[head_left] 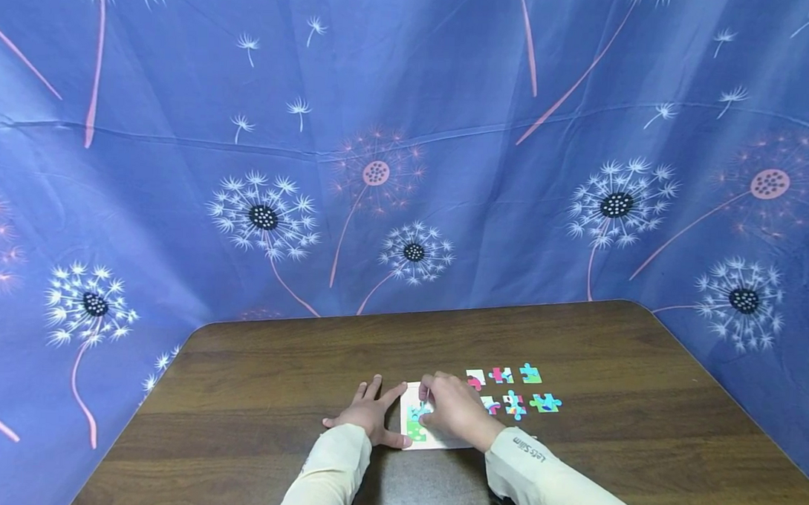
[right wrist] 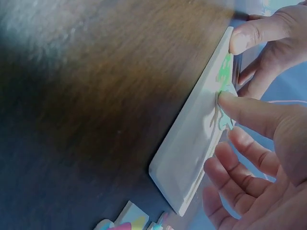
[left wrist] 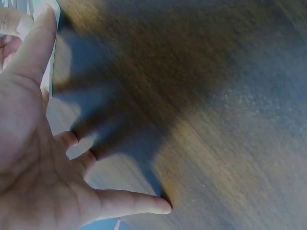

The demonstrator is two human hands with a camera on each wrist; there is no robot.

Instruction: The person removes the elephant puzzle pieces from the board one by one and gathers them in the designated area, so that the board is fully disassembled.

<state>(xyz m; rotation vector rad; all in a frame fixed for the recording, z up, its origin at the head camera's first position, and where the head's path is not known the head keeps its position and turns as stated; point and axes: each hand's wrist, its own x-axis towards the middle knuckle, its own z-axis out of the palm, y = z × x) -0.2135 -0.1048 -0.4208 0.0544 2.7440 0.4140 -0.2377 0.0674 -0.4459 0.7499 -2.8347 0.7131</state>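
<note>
A pale flat puzzle board [head_left: 436,441] lies near the table's front edge, with green-and-blue pieces [head_left: 415,430] in its left part. My left hand [head_left: 364,414] is spread beside the board's left side, its thumb on the lower left corner and its index fingertip by the upper left one. Over the board, my right hand [head_left: 458,409] pinches a puzzle piece [right wrist: 224,120] between thumb and index finger. In the right wrist view the piece stands tilted at the board's surface, with its other fingers loosely bent. My right hand hides much of the board in the head view.
Several loose puzzle pieces [head_left: 530,373] lie in rows right of the board, some partly behind my right hand. The brown wooden table [head_left: 273,382] reaches back to a blue dandelion-print cloth [head_left: 485,233].
</note>
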